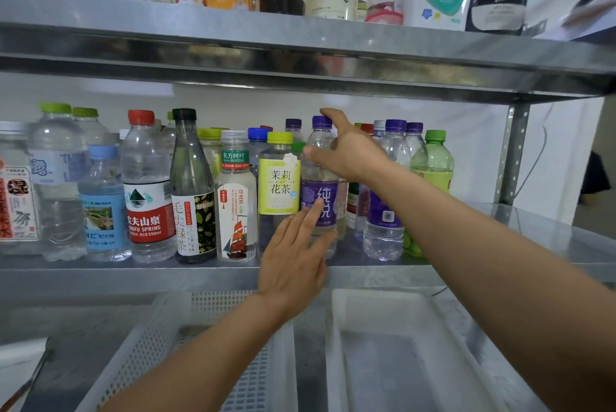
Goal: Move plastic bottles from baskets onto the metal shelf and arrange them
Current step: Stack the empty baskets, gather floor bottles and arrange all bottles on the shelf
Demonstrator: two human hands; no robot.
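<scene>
Metal shelf (540, 228): galvanised, white wall behind; open surface far right of the purple-label bottle (320, 208). Left basket (156, 321), right basket (383, 298): white, below that bottle. Purple-label bottle: upright, front edge, among others. Right hand (346, 151): grips its top. Left hand (293, 258): straight fingers touch its label.

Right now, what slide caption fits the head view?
Right hand grips a purple-label bottle on the metal shelf; left hand touches its label; two white baskets below.
</scene>
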